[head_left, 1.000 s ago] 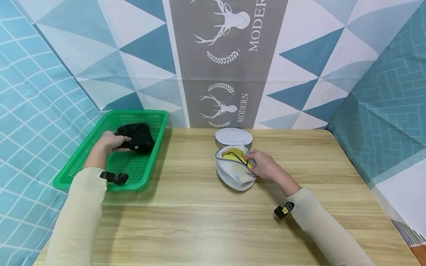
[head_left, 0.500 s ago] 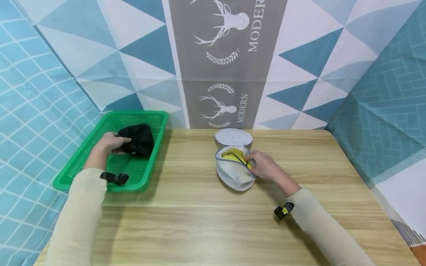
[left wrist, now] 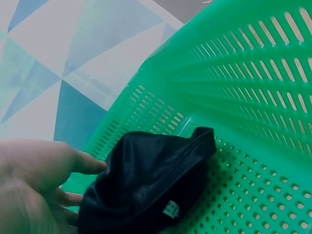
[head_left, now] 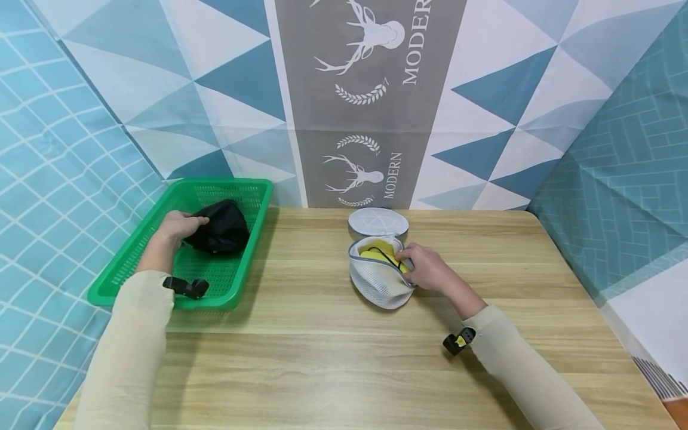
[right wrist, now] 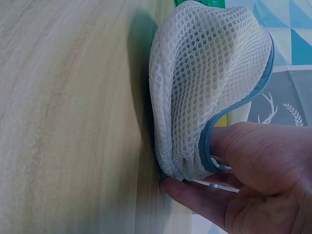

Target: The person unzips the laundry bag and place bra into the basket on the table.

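My left hand (head_left: 181, 227) pinches the edge of a black cloth item (head_left: 221, 230) inside a green plastic basket (head_left: 255, 239). In the left wrist view the black cloth item (left wrist: 146, 180) bulges in soft folds and shows a small white label; its exact kind is unclear. At the middle of the table, my right hand (head_left: 427, 266) grips the right rim of a white mesh laundry bag (head_left: 376, 283). The bag's round lid (head_left: 378, 221) is unzipped and stands back. Yellow fabric (head_left: 380, 246) with a black cord lies inside. In the right wrist view, fingers sit outside the mesh wall.
The wooden table (head_left: 322, 370) runs back to a patterned wall covering (head_left: 357, 107). A blue tiled-pattern sheet (head_left: 54, 179) borders the left side, close to the basket. Another patterned sheet (head_left: 629, 167) borders the right. A small dark camera sits on each wrist.
The black cloth item has shifted and changed shape slightly in my left hand, and its label no longer shows in the head view. My right hand and the mesh bag stay put.
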Motion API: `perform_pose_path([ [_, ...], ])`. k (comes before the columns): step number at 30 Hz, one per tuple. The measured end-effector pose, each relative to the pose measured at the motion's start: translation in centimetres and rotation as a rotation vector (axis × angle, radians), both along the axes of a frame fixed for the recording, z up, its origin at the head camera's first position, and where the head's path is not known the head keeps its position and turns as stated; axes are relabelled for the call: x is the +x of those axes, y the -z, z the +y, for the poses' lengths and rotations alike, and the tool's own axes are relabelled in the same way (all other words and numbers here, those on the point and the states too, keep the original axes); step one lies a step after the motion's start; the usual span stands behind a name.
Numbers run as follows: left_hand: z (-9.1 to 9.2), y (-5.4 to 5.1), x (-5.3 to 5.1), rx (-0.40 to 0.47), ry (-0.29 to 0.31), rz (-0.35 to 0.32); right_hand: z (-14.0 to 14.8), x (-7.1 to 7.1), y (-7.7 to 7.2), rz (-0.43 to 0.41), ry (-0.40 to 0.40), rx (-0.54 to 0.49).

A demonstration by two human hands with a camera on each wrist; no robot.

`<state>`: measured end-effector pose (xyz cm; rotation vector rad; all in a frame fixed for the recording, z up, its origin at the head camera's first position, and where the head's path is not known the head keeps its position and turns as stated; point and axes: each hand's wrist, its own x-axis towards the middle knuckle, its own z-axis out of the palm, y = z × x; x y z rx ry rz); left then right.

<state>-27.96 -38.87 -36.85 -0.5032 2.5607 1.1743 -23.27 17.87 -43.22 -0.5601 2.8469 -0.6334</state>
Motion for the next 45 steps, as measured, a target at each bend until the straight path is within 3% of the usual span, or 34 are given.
perform_pose_path([
  [6, 0.1, 0.0, 0.2, -0.012, -0.071, 0.081, -0.2, 0.0, 0.1, 0.011, 0.0, 0.016],
  [13, -0.1, 0.2, 0.1, 0.009, -0.083, 0.105, 0.2, 0.0, 0.0, 0.007, -0.014, -0.006],
  [14, -0.1, 0.2, 0.0, 0.014, -0.088, 0.109, 0.7, -0.6, 1.1, 0.02, -0.035, -0.028],
  [18, 0.0, 0.0, -0.2, 0.033, -0.106, 0.138, 0.8, -0.6, 0.9, 0.018, -0.036, -0.034],
  [20, 0.0, -0.2, -0.3, 0.035, -0.106, 0.149, 0.8, -0.7, 1.0, 0.016, -0.034, -0.032],
  [21, 0.0, -0.3, -0.3, 0.033, -0.104, 0.153, 0.2, -0.2, 0.0, 0.0, -0.012, -0.009],
  [30, 0.9, -0.9, -0.2, -0.003, -0.096, 0.16, 0.2, -0.2, 0.3, 0.001, -0.003, 0.01],
  [38, 2.1, -2.6, 0.0, 0.008, -0.079, 0.183, 0.2, -0.2, 0.4, 0.006, -0.002, 0.015],
  [45, 3.2, -3.3, -0.2, -0.023, -0.042, 0.173, 0.3, -0.2, 0.3, 0.009, -0.006, 0.014],
])
